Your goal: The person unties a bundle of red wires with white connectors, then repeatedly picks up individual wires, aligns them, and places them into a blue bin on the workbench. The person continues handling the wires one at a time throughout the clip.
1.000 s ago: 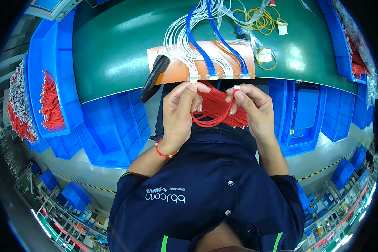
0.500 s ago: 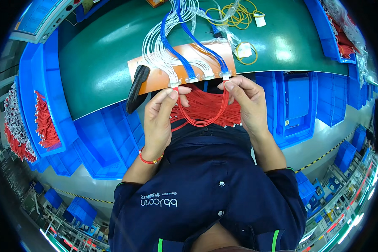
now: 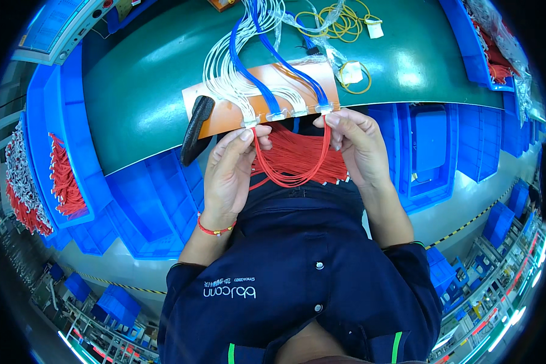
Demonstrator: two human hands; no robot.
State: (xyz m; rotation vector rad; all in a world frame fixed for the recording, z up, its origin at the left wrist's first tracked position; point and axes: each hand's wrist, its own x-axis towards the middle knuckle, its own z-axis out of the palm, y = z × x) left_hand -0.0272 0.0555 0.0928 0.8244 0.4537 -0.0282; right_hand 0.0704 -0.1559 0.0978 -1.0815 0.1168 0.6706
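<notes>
Since a second ago, the right hand (image 3: 361, 142) has brought its end of the red wire harness (image 3: 291, 182) to the rightmost connector (image 3: 324, 110) along the near edge of the orange board (image 3: 224, 116). The left hand (image 3: 226, 170) clamps the other end at the leftmost connector (image 3: 249, 123); both pinch firmly. Plugging-in seems underway, calling next for straight, even pressure.
</notes>
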